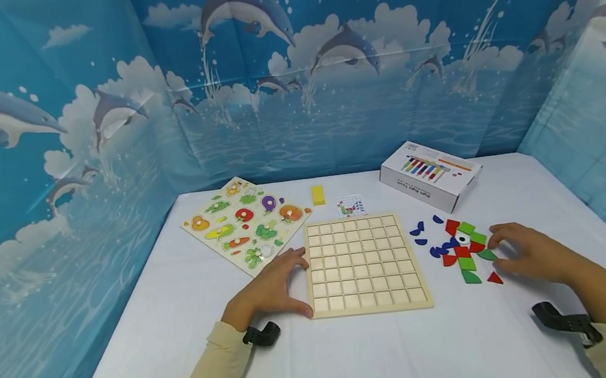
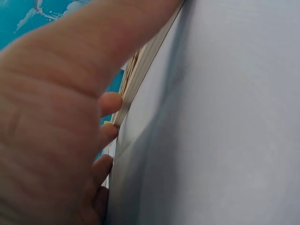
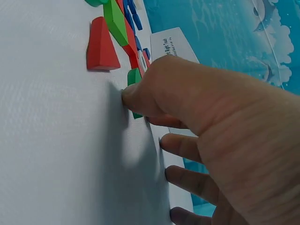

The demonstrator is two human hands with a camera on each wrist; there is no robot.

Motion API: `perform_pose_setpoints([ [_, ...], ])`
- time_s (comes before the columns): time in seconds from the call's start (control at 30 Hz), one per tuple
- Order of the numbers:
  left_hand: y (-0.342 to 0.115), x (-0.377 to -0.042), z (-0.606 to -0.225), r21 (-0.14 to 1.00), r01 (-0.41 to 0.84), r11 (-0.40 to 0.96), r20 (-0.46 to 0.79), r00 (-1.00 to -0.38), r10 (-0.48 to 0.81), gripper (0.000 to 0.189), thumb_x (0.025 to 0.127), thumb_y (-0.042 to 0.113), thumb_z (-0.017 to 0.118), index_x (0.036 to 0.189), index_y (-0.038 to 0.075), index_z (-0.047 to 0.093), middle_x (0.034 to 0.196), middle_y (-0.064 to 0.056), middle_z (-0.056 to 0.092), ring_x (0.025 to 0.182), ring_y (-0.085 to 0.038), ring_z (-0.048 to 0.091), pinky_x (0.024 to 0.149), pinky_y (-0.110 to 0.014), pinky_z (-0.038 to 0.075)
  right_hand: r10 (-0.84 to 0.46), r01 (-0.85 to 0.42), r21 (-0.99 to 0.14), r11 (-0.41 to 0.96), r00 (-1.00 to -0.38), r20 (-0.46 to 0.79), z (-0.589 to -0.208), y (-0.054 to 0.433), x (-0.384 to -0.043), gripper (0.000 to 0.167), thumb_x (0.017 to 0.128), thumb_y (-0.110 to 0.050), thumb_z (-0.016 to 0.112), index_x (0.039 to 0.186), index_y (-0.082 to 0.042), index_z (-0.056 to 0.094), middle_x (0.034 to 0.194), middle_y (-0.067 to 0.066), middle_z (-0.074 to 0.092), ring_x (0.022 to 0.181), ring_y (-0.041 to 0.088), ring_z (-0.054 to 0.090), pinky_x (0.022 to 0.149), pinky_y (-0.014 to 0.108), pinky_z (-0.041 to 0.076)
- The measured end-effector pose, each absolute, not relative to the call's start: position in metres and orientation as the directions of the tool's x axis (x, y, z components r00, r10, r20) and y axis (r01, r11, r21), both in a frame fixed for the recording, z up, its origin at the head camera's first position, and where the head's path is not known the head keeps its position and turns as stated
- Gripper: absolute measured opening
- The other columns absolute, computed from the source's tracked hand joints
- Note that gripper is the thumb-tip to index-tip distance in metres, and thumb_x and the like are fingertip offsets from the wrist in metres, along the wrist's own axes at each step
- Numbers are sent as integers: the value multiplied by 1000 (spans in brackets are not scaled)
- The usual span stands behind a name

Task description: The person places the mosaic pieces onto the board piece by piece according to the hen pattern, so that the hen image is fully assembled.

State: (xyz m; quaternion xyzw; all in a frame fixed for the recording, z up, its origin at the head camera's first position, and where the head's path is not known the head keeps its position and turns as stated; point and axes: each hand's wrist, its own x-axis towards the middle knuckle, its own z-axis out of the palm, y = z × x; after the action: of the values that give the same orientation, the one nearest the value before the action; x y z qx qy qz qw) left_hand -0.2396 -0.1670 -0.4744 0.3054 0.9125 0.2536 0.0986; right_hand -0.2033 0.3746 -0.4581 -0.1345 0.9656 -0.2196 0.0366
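Note:
A pale wooden grid board (image 1: 372, 311) lies flat in the middle of the table. My left hand (image 1: 274, 286) rests at its left side, thumb near the lower corner and fingertips along the edge. In the left wrist view the fingers (image 2: 110, 103) touch the board's side. To the right lies a cluster of coloured pieces, including green tiles (image 1: 467, 264), red pieces (image 1: 462, 252) and blue half-rounds (image 1: 421, 242). My right hand (image 1: 534, 255) is spread beside this cluster, its thumb by a rounded green piece (image 3: 134, 77). Nearby lies a red triangular block (image 3: 101, 47).
A vegetable puzzle board (image 1: 213, 222) lies at the back left. Behind the grid board are a yellow block (image 1: 317, 195) and a small pattern card (image 1: 351, 205). A white box (image 1: 427, 171) stands at the back right. Dolphin-printed cloth (image 1: 329, 119) surrounds the table.

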Motion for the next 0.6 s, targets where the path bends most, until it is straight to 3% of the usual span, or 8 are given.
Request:
perform_pose_setpoints([
  [0.23,-167,-239,-475,512,521,683,-17,-789,614,89,57,76,84,125,28,52,165,8,27,152,-16,16,121,-42,19,-285,-255,-423,870,-959,-8,-458,374,-203,37,77,-18,88,106,-9,67,136,36,47,122,58,42,85,67,51],
  [0.6,-167,-240,-475,492,539,683,-3,-784,621,89,57,78,82,125,28,52,164,7,28,152,-19,18,121,-44,20,-274,-245,-430,869,-962,-6,-458,370,-203,45,80,-23,85,117,-6,65,137,34,47,124,57,40,88,72,47],
])
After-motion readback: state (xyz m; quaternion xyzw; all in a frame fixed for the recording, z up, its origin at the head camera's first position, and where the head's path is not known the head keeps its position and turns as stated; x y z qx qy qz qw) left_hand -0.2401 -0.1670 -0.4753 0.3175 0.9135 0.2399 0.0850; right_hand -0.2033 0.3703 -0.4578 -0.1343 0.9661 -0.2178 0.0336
